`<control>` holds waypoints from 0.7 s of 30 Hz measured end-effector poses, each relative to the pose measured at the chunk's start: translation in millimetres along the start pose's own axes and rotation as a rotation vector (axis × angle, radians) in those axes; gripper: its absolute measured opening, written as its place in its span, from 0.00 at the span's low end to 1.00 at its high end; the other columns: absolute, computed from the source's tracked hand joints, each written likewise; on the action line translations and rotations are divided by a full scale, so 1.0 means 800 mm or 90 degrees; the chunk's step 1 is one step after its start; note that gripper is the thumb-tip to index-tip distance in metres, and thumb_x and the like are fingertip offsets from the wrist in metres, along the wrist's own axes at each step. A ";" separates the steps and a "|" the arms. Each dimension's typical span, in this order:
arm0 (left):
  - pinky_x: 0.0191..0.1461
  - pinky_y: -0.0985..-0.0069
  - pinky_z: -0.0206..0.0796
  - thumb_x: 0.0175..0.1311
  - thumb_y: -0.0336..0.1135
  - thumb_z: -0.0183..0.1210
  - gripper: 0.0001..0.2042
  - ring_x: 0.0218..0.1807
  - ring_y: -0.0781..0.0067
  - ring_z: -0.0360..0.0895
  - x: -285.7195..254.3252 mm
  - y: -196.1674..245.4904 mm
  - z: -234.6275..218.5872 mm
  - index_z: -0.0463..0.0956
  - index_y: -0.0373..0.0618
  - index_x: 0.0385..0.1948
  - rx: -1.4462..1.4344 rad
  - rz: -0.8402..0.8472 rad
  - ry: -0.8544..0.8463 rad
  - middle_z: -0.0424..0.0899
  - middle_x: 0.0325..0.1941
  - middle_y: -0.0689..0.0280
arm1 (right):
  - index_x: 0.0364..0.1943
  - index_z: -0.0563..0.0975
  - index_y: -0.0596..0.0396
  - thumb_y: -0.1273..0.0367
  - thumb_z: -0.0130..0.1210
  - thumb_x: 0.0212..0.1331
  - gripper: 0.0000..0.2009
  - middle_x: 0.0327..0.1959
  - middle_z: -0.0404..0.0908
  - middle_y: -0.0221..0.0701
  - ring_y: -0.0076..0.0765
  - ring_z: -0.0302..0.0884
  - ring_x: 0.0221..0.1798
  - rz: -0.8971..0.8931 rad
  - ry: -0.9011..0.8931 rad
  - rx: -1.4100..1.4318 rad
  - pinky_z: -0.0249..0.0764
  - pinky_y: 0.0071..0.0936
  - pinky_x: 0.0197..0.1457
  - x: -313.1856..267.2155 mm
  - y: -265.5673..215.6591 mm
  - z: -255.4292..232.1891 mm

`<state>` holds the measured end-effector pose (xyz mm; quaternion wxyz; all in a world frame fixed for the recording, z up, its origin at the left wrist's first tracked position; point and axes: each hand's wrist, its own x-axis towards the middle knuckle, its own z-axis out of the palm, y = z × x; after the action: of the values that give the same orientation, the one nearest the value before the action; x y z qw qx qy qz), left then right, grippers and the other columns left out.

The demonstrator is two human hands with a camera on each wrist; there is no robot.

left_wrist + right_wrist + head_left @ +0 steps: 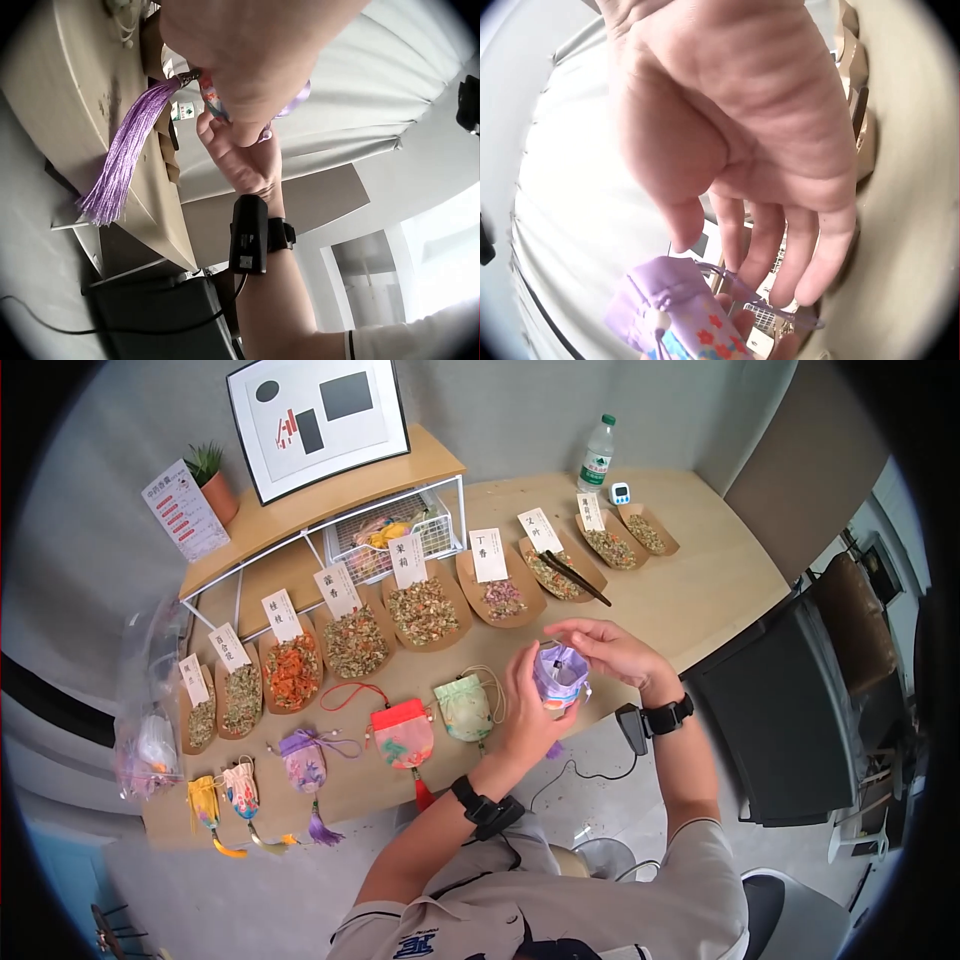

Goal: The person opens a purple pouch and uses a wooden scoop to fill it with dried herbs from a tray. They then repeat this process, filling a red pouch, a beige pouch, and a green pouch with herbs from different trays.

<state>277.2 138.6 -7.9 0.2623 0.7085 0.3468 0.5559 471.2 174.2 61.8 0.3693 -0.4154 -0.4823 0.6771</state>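
A purple drawstring pouch (558, 678) with a floral print is held upright by my left hand (532, 710), fingers and thumb around its lower body. Its gathered mouth stands open at the top. My right hand (618, 653) hovers beside the mouth, fingers loosely bent and thumb apart from them. In the right wrist view, a thin purple cord (739, 283) from the pouch passes by those fingertips. A long purple tassel (135, 154) hangs under the pouch in the left wrist view. My left hand hides much of the pouch there.
Several paper trays of dried herbs (423, 610) with label cards curve across the table (690, 575). Black tongs (575, 577) lie across one. Finished-looking pouches, including a red one (402, 732) and a green one (463, 708), lie in front. A water bottle (597, 455) and small timer (620, 493) stand behind.
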 end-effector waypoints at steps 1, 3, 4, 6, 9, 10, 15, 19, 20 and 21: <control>0.69 0.56 0.67 0.48 0.29 0.76 0.51 0.68 0.43 0.67 0.000 0.001 -0.002 0.50 0.39 0.74 0.002 0.001 -0.005 0.59 0.69 0.46 | 0.62 0.79 0.56 0.60 0.59 0.73 0.19 0.52 0.84 0.27 0.20 0.80 0.52 -0.008 -0.008 -0.014 0.77 0.24 0.55 0.000 -0.003 -0.005; 0.69 0.55 0.66 0.47 0.28 0.76 0.50 0.68 0.42 0.67 -0.002 0.000 -0.004 0.51 0.39 0.74 -0.019 -0.014 -0.009 0.60 0.68 0.45 | 0.57 0.81 0.56 0.63 0.62 0.70 0.16 0.48 0.85 0.25 0.18 0.80 0.49 -0.025 -0.003 -0.070 0.77 0.22 0.53 -0.002 -0.011 -0.010; 0.70 0.53 0.65 0.47 0.28 0.76 0.50 0.67 0.40 0.66 -0.003 -0.001 -0.003 0.52 0.39 0.73 -0.043 -0.029 -0.007 0.61 0.68 0.44 | 0.55 0.82 0.56 0.65 0.63 0.69 0.15 0.46 0.86 0.25 0.17 0.81 0.47 -0.035 0.011 -0.114 0.77 0.22 0.52 -0.006 -0.019 -0.010; 0.70 0.51 0.63 0.47 0.27 0.75 0.49 0.67 0.39 0.66 -0.006 -0.005 0.000 0.53 0.39 0.73 -0.062 -0.050 -0.002 0.63 0.67 0.44 | 0.51 0.84 0.56 0.68 0.65 0.67 0.12 0.43 0.87 0.24 0.17 0.81 0.44 -0.060 0.061 -0.186 0.77 0.21 0.51 -0.020 -0.036 -0.001; 0.69 0.52 0.62 0.46 0.27 0.76 0.47 0.66 0.42 0.67 -0.003 -0.009 0.000 0.56 0.40 0.72 -0.028 -0.060 0.013 0.67 0.66 0.48 | 0.50 0.85 0.56 0.72 0.67 0.64 0.11 0.40 0.88 0.25 0.20 0.83 0.42 -0.107 0.099 -0.304 0.78 0.23 0.49 -0.055 -0.065 0.045; 0.69 0.53 0.62 0.46 0.27 0.76 0.47 0.65 0.44 0.68 -0.001 -0.010 -0.003 0.57 0.41 0.71 -0.007 -0.060 0.018 0.68 0.65 0.49 | 0.50 0.85 0.56 0.72 0.67 0.63 0.12 0.40 0.88 0.26 0.21 0.83 0.42 -0.121 0.071 -0.363 0.78 0.24 0.49 -0.072 -0.072 0.070; 0.62 0.70 0.71 0.46 0.18 0.75 0.48 0.59 0.63 0.76 -0.002 -0.017 -0.008 0.55 0.43 0.72 -0.085 -0.073 0.025 0.68 0.62 0.57 | 0.51 0.85 0.56 0.71 0.62 0.67 0.11 0.40 0.90 0.33 0.32 0.89 0.41 -0.087 -0.130 -0.489 0.81 0.29 0.47 -0.120 -0.059 0.138; 0.66 0.64 0.68 0.47 0.23 0.76 0.48 0.63 0.57 0.73 -0.007 -0.020 -0.004 0.56 0.43 0.72 -0.158 -0.106 0.015 0.68 0.65 0.54 | 0.54 0.85 0.53 0.69 0.63 0.67 0.13 0.35 0.89 0.33 0.34 0.85 0.31 -0.090 0.065 -0.395 0.80 0.28 0.41 -0.120 -0.054 0.123; 0.68 0.61 0.66 0.46 0.25 0.77 0.48 0.64 0.52 0.71 -0.008 -0.018 -0.004 0.56 0.44 0.72 -0.136 -0.086 0.020 0.68 0.67 0.53 | 0.54 0.85 0.53 0.69 0.64 0.67 0.13 0.34 0.88 0.33 0.34 0.84 0.30 -0.073 0.151 -0.331 0.79 0.28 0.40 -0.116 -0.056 0.119; 0.69 0.58 0.64 0.46 0.27 0.78 0.48 0.66 0.47 0.69 -0.006 -0.014 -0.006 0.57 0.44 0.72 -0.113 -0.066 0.025 0.68 0.69 0.52 | 0.54 0.85 0.51 0.70 0.67 0.62 0.16 0.30 0.85 0.34 0.37 0.80 0.26 -0.152 0.208 -0.424 0.77 0.31 0.37 -0.107 -0.055 0.120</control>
<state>269.7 141.5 -18.1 0.3454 0.6528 0.3372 0.5838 420.1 75.7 139.4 0.3622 -0.5561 -0.6556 0.3603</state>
